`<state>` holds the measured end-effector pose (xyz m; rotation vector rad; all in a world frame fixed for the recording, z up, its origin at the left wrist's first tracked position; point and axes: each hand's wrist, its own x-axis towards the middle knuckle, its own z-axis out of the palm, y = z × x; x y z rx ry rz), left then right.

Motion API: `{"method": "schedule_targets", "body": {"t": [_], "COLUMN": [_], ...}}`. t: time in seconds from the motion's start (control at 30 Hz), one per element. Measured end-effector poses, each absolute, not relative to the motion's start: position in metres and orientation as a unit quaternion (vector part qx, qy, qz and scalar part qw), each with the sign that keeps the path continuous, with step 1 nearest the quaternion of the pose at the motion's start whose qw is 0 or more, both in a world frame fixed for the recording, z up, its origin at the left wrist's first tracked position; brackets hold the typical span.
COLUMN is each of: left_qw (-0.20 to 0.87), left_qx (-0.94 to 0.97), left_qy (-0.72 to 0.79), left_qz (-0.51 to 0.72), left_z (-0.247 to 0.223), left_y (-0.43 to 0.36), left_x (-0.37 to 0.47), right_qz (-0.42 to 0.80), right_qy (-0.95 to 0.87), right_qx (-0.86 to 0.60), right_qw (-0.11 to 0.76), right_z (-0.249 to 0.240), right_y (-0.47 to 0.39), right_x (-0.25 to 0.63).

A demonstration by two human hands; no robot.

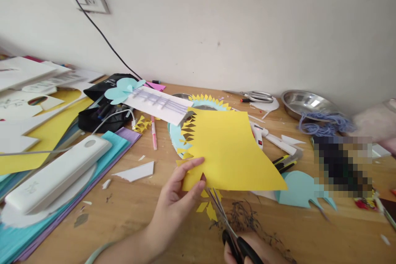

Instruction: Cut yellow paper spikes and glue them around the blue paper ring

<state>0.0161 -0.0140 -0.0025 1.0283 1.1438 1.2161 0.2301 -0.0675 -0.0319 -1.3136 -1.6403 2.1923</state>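
A: Left hand (173,202)?
B: Near centre, pinching the lower left corner of the yellow sheet (229,144) between thumb and finger. Grip sits beside the lower edge, presumably to steady it against the blades.
A: Right hand (252,247)?
B: Near edge, partly out of view; fingers closed round the black handles of the scissors (229,229). Blades slightly parted, pointing up at that edge. Contact: cannot tell.
A: Sheet's position?
B: Mid-scene, tilted up over the wooden table (130,218), likely for room underneath. Left margin jagged.
A: Surroundings?
B: Yellow scraps (211,211) below the edge. Spare scissors (260,97) far side, left of a steel bowl (305,101).
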Motion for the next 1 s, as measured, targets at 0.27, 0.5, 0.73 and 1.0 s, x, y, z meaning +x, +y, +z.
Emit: {"method": "schedule_targets", "body": {"t": [0.27,0.5,0.73,1.0], "left_qw": [0.545,0.552,0.556,0.553], "left_qx": [0.423,0.441,0.472,0.471], "left_qy": [0.477,0.459,0.435,0.424], "left_qz": [0.545,0.539,0.528,0.541], "left_z": [-0.004,-0.007,-0.010,-0.008], "left_y": [-0.016,-0.018,-0.023,-0.023], "left_x": [0.019,0.021,0.021,0.023], "right_qz": [0.712,0.698,0.709,0.709], "right_qy": [-0.548,-0.553,-0.542,-0.547], "right_qx": [-0.434,-0.446,-0.438,-0.425], "right_qw": [0.066,0.089,0.111,0.133], "right_z": [-0.010,0.005,0.002,-0.001], "right_y": [-0.061,-0.061,-0.056,-0.059], "right_x": [0.217,0.215,0.212,0.211]}}
